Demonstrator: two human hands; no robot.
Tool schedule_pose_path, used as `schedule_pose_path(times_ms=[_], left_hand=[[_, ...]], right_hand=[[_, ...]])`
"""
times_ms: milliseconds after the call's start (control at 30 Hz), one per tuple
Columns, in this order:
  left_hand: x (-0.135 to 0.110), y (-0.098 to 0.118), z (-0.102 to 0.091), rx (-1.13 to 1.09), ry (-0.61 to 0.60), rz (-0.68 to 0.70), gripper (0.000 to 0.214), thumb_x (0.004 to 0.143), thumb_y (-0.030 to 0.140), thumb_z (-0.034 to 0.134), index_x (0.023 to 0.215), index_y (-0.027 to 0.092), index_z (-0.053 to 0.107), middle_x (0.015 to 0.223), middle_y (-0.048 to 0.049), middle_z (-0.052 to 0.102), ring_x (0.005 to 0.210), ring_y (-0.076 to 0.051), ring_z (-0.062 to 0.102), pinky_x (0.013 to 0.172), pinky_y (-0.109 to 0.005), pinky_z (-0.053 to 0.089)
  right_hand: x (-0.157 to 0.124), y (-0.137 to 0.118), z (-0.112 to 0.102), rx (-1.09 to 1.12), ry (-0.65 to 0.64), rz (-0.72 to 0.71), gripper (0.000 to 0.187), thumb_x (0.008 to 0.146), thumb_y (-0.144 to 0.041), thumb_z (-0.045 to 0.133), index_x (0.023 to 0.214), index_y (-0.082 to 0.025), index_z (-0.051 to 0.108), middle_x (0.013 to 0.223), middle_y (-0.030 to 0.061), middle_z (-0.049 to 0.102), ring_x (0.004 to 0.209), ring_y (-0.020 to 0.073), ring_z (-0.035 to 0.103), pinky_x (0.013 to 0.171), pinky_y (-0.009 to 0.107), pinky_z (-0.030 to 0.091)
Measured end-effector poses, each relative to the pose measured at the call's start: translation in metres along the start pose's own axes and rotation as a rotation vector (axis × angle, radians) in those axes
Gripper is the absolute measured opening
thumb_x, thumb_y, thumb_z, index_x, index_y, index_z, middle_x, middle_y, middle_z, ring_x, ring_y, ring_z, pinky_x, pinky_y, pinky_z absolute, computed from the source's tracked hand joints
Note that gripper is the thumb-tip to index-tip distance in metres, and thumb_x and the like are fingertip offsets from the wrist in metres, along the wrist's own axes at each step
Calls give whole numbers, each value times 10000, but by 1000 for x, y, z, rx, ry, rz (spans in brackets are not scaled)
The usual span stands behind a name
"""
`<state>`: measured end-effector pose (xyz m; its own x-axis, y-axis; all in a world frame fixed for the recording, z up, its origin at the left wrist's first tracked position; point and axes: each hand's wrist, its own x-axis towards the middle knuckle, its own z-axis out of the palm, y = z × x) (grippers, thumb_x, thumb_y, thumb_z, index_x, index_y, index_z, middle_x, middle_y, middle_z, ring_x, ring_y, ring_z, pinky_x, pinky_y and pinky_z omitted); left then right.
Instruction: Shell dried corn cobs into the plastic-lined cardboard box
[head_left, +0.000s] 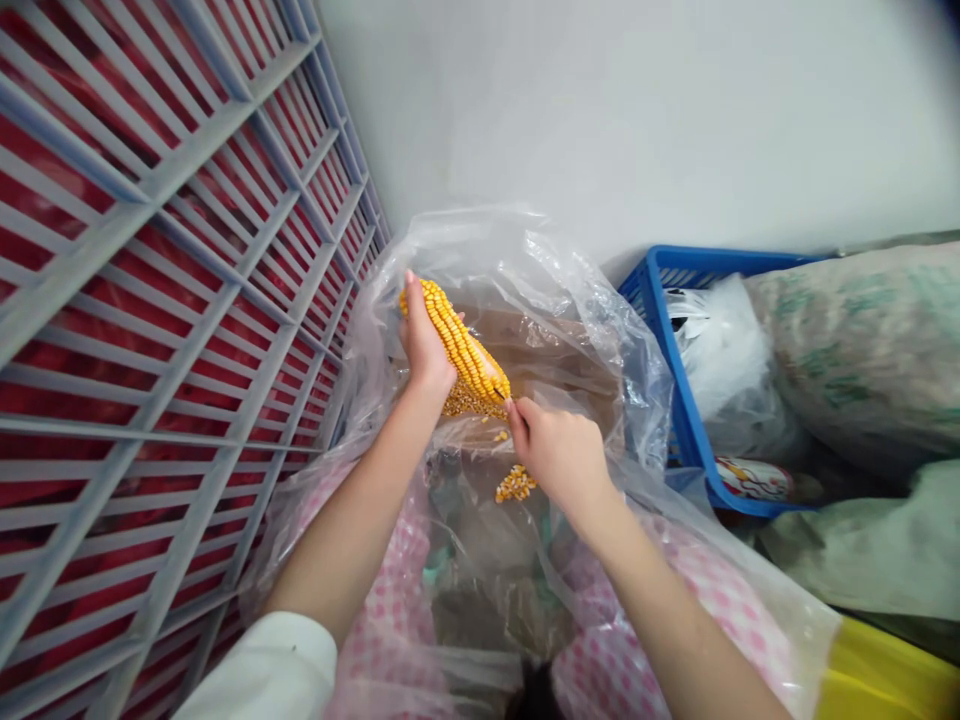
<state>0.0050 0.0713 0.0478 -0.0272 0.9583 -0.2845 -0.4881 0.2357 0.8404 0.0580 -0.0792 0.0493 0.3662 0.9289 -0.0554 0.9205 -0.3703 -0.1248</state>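
My left hand (pixel 427 345) is wrapped around a yellow corn cob (pixel 457 335), which slants down toward the right. A pale strip without kernels runs along part of the cob near its lower end. At that end my right hand (pixel 559 450) is closed, its thumb and fingers pressed together. A thin dark tip shows between the fingers and the cob; what it belongs to is hidden in the hand. Loose corn kernels (pixel 516 484) lie in a small heap below, on a clear plastic sheet (pixel 480 540). More kernels lie beneath the cob.
A grey slatted plastic crate (pixel 240 275) with red contents rises close on the left. To the right stands a blue basket (pixel 679 370) holding plastic bags and a can (pixel 754 478). Beside it rests a bulging sack (pixel 870 340). A white wall (pixel 637 120) closes off the back.
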Motion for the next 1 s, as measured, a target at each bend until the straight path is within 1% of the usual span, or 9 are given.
schedule_pose_path(times_ms=[100, 267, 400, 467, 533, 633, 733, 833, 1000], left_hand=[[-12, -9, 4, 42, -37, 94, 325, 695, 533, 566, 725, 215, 512, 743, -6, 543, 810, -183, 595, 682, -287, 474], [-14, -6, 5, -32, -31, 124, 290, 702, 507, 577, 730, 226, 512, 844, -6, 577, 920, -185, 579, 716, -268, 474], [0, 3, -2, -88, 39, 13, 397, 674, 603, 535, 743, 213, 498, 840, -31, 543, 903, -196, 567, 709, -292, 481], [4, 6, -6, -111, 64, -69, 452, 664, 644, 505, 772, 205, 498, 838, -43, 525, 899, -210, 564, 714, -318, 481], [4, 6, -8, -122, 64, -114, 469, 668, 655, 486, 788, 202, 497, 844, -48, 518, 909, -219, 559, 735, -336, 476], [3, 8, -7, -134, 40, -120, 444, 699, 635, 465, 791, 201, 493, 839, -47, 511, 921, -214, 555, 768, -344, 466], [4, 12, -6, -144, 31, -63, 446, 696, 628, 476, 805, 196, 493, 842, -47, 502, 930, -206, 548, 794, -347, 457], [7, 16, -5, -146, 28, -1, 437, 691, 615, 494, 813, 195, 484, 870, -41, 498, 891, -180, 549, 797, -337, 456], [6, 17, -2, -107, 30, -1, 421, 712, 610, 466, 783, 196, 474, 787, -17, 460, 745, -133, 538, 703, -288, 468]], right_hand=[[-1, -9, 7, -25, -44, 18, 341, 890, -283, 301, 762, -185, 602, 582, 84, 640, 477, 156, 573, 462, 231, 184], [3, -12, 28, 14, 37, 49, 370, 905, -282, 258, 759, -156, 574, 558, 80, 626, 471, 137, 570, 458, 222, 180], [9, -10, 37, 90, 196, -3, 418, 912, -325, 241, 730, -149, 574, 529, 53, 604, 434, 85, 509, 451, 232, 137], [11, -8, 35, 126, 265, -28, 428, 907, -351, 260, 697, -157, 579, 507, 33, 586, 416, 69, 471, 450, 233, 123], [11, -4, 31, 156, 290, -41, 424, 899, -368, 290, 661, -166, 577, 486, 17, 568, 396, 63, 429, 450, 232, 120], [10, 6, 21, 230, 278, -47, 422, 892, -377, 304, 626, -171, 559, 469, 2, 536, 394, 63, 391, 457, 224, 141], [9, 17, 11, 310, 269, -25, 426, 887, -403, 308, 610, -172, 536, 471, -9, 504, 411, 63, 378, 473, 219, 164], [8, 22, 6, 336, 193, -28, 426, 878, -422, 321, 598, -178, 530, 464, -15, 474, 420, 67, 359, 485, 224, 168], [8, 23, 5, 297, 71, -23, 430, 876, -429, 301, 590, -187, 513, 487, -4, 482, 447, 82, 353, 496, 236, 157]])
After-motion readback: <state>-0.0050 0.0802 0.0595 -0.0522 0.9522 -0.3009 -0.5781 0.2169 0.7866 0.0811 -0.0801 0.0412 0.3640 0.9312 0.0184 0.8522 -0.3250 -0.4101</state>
